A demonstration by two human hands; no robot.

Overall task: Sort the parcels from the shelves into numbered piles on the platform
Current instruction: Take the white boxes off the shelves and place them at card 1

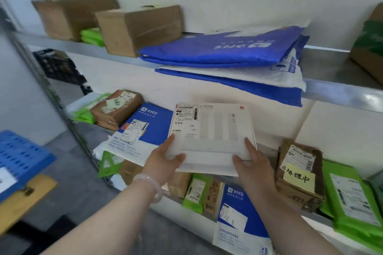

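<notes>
A flat white box parcel [215, 132] with a shipping label at its top left is held in front of the middle shelf. My left hand [165, 161] grips its near left corner, thumb on top. My right hand [252, 163] grips its near right edge. Under and left of it lies a blue and white mailer [143, 128] on the middle shelf [267, 149]. Right of it stands a brown cardboard parcel [300, 174] with a yellow handwritten note, and green bag parcels [350, 196] lie beyond that.
The top shelf [335, 89] carries two brown boxes [138, 29], green bags and a stack of blue and white mailers [238, 62] overhanging its edge. More parcels sit on the lower shelf, including a blue mailer [240, 213]. A blue plastic crate [18, 155] stands at left.
</notes>
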